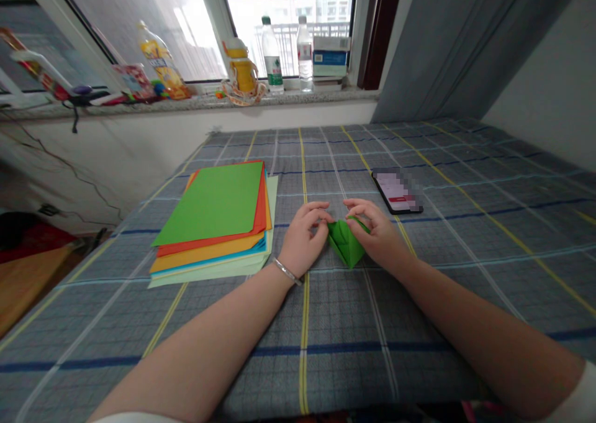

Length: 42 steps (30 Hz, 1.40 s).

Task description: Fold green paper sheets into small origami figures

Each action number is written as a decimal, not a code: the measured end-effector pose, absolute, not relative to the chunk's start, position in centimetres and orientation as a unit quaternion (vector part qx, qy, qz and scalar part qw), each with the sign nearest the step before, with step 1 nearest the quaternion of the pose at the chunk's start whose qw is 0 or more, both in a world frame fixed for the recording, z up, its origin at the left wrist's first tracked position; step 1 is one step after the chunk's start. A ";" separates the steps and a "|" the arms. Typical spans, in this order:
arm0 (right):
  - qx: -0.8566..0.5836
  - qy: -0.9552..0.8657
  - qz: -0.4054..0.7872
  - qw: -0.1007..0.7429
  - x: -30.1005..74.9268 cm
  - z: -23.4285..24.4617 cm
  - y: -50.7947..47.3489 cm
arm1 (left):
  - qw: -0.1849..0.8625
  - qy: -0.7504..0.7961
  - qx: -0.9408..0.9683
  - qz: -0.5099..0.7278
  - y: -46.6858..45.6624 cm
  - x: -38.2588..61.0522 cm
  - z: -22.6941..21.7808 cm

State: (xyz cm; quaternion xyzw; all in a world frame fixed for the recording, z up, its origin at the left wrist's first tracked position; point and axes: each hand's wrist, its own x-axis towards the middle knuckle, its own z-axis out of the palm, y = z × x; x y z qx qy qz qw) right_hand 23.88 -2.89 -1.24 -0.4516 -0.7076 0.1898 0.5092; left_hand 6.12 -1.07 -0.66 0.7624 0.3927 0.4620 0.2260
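Note:
A small piece of folded green paper (345, 243) lies between my hands on the checked cloth, its point facing me. My left hand (305, 235) pinches its left corner between thumb and fingers. On the other side, my right hand (376, 230) grips the upper right edge, thumb on the near face and fingers curled over the top. Creases run across the paper's front. The fingers partly cover its upper edges. A silver bracelet (287, 271) circles my left wrist.
To the left lies a stack of coloured paper (214, 209), green on top. A phone (397, 191) rests at the right beyond my right hand. Bottles, including a green-labelled bottle (272, 56), and boxes (330, 59) line the windowsill (186, 107) behind the checked cloth (261, 348).

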 end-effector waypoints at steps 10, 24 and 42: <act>-0.479 -0.680 0.211 0.513 24.2 -1.0 -3.1 | 0.193 0.407 0.786 0.424 -1.4 6.0 -0.6; -0.545 -0.740 0.093 0.382 25.3 -0.3 -3.4 | 0.217 0.482 0.802 0.279 -0.9 6.1 -1.1; -0.478 -0.499 0.440 0.574 25.3 -1.9 -1.9 | 0.495 0.367 0.633 0.469 0.0 5.5 -1.5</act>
